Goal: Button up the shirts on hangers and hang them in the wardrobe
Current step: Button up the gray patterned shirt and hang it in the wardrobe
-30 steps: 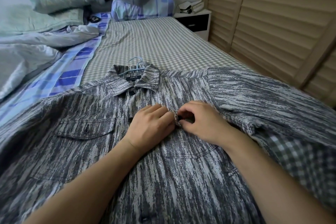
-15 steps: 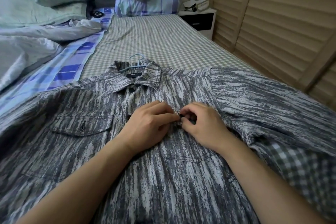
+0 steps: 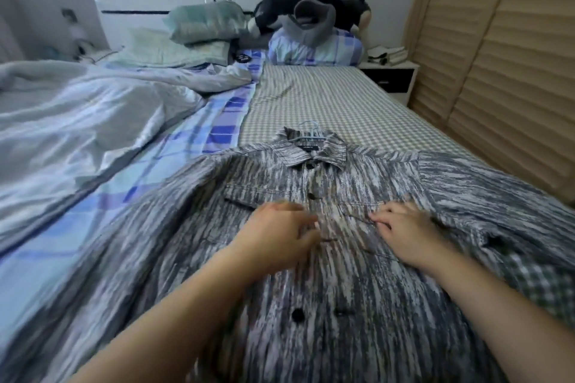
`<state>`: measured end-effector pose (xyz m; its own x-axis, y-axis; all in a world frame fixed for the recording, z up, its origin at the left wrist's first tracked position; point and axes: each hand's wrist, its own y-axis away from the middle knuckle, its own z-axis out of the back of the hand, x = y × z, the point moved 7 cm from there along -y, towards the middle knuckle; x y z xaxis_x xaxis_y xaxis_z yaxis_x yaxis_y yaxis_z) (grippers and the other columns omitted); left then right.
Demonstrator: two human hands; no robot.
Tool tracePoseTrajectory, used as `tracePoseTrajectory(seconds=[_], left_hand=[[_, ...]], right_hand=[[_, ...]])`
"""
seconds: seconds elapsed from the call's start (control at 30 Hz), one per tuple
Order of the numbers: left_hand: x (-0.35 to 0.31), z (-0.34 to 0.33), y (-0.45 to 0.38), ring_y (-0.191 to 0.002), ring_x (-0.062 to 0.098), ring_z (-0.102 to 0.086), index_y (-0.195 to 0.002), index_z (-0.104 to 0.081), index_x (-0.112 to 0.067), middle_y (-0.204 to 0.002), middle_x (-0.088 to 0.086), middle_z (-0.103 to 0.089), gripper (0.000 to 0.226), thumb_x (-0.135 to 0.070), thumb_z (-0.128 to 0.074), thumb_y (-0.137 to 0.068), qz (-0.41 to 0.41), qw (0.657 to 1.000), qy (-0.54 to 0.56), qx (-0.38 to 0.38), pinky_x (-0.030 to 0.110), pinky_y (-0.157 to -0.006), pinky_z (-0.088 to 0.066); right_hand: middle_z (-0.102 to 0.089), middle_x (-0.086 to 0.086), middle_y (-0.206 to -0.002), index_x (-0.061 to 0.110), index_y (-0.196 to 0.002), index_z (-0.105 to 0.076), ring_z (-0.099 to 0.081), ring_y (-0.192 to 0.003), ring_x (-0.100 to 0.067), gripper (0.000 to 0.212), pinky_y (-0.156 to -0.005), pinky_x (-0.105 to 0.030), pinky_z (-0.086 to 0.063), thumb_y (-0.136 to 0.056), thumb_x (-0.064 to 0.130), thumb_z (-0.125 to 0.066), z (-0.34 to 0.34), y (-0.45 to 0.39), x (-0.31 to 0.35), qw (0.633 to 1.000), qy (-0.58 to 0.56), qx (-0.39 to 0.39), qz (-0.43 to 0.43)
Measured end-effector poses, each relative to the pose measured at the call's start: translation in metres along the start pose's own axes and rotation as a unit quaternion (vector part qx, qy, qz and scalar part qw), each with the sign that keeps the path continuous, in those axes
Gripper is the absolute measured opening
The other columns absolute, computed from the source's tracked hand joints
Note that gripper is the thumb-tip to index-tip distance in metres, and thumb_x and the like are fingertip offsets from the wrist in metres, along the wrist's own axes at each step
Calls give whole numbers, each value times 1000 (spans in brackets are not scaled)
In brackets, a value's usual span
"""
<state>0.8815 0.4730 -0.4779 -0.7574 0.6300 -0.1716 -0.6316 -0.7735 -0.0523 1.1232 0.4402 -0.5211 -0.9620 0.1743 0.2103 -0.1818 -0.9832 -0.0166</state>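
**Item: grey streaked shirt, part-buttoned, on the bed**

Shirt (image 3: 357, 258) lies face-up on the bed (image 3: 326, 102), its collar on a pale blue hanger (image 3: 311, 134). Two upper buttons (image 3: 310, 195) below the collar appear fastened; a lower button (image 3: 298, 315) sits apart from its buttonhole (image 3: 343, 311). Left hand (image 3: 277, 236) rests just left of the placket, fingers loosely bent; blur hides any pinch. Right hand (image 3: 404, 230) rests right of the placket, fingers bent on cloth; grip uncertain. Advice: align both placket edges flat before feeding the next button.
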Motion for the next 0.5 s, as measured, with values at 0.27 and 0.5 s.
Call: tracePoseTrajectory(seconds=[0.27, 0.5], left_hand=[[195, 16, 108, -157, 31, 11, -155, -15, -55, -171, -1, 8, 59, -71, -21, -99, 262, 958, -102, -53, 66, -119, -1], [251, 17, 97, -124, 41, -51, -155, -21, -54, -134, 14, -44, 65, -36, -47, -99, 190, 973, -81, 101, 43, -108, -42]], right_hand=[[-31, -5, -160, 14, -155, -35, -31, -144, -29, 62, -120, -43, -31, -96, 0, -43, -8, 21, 41, 986, 140, 31, -89], [-57, -11, -133, 15, -102, -64, -50, -125, -35, 16, -109, -49, -43, -92, 11, -53, 13, 8, 75, 951, 243, 113, -155]])
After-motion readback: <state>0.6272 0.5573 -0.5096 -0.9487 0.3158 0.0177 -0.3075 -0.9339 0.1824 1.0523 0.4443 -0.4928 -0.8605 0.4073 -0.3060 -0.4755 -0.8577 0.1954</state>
